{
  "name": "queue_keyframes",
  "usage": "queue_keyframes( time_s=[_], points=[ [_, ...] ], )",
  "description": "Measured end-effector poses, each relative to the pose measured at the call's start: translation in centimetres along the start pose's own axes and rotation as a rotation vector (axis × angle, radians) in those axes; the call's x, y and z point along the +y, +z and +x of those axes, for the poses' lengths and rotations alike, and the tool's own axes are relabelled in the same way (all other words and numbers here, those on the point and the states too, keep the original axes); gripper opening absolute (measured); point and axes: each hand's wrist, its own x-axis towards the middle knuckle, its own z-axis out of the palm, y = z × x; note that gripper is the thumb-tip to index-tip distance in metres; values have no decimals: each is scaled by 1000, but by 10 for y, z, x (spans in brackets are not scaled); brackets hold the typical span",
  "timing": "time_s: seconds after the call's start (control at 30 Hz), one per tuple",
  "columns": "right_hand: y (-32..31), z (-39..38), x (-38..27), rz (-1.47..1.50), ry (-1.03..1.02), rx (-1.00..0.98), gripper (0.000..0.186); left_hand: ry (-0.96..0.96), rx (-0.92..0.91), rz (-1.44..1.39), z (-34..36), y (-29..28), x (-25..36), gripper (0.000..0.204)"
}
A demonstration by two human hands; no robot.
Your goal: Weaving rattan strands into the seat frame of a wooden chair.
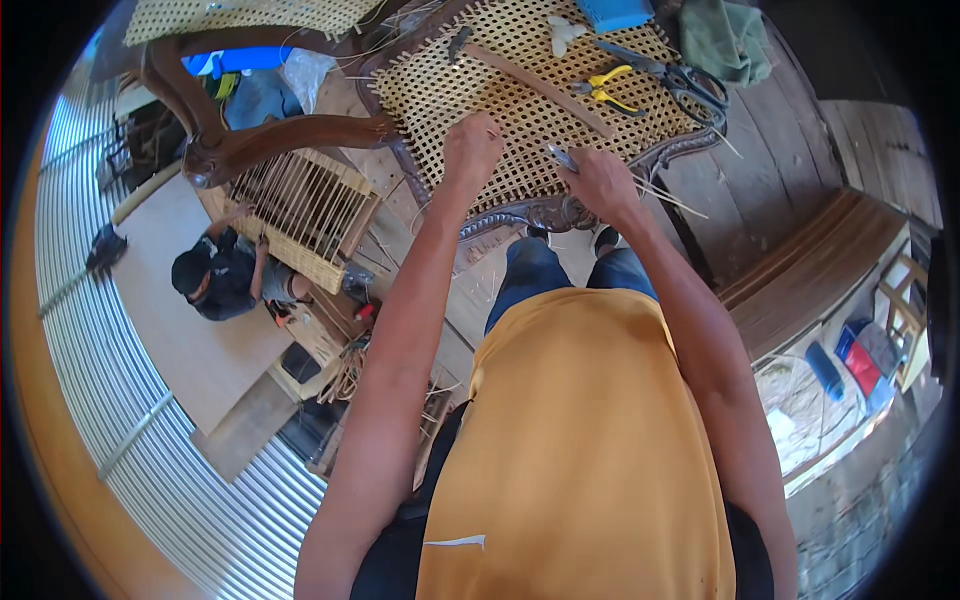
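A woven cane seat [530, 165] in a dark carved wooden chair frame [505, 215] lies before me. Over its near left part, my left hand [472, 150] is closed, its fingertips pressed together; whatever is between them cannot be made out. My right hand [600, 182] grips a small tool with a short silver blade [561, 156], the blade angled up and left above the near edge of the cane. Thin loose cane strands [675, 198] stick out to the right beside that hand.
On the seat lie yellow-handled pliers [608, 90], large dark scissors [692, 92], a flat wooden strip [540, 88] and a small black-headed tool [459, 44]. A green cloth [725, 42] is at the far right. Left, a person [220, 270] works at a rattan piece [300, 205].
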Motion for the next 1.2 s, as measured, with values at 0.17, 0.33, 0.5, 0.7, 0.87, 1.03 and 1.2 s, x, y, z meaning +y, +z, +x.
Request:
queue_keyframes(
  time_s=[0.17,0.33,0.5,0.7,0.87,1.03,1.2],
  points=[
    [-12,-18,23,81,-29,11,28,129,143,94,-10,6,9,4],
    [-17,-42,47,164,-136,84,28,138,171,104,-15,8,9,6],
    [-24,-70,77,296,55,-20,31,236,267,79,-16,11,0,9],
    [-38,-75,58,273,42,-58,34,19,268,-139,-39,17,3,19],
    [-21,-70,96,349,124,-59,37,2,239,-164,-53,24,0,26],
    [-36,-81,61,398,-8,-149,36,31,360,-95,-87,39,-2,33],
    [-22,-73,98,321,102,-10,37,40,465,14,-99,52,17,44]
  ],
)
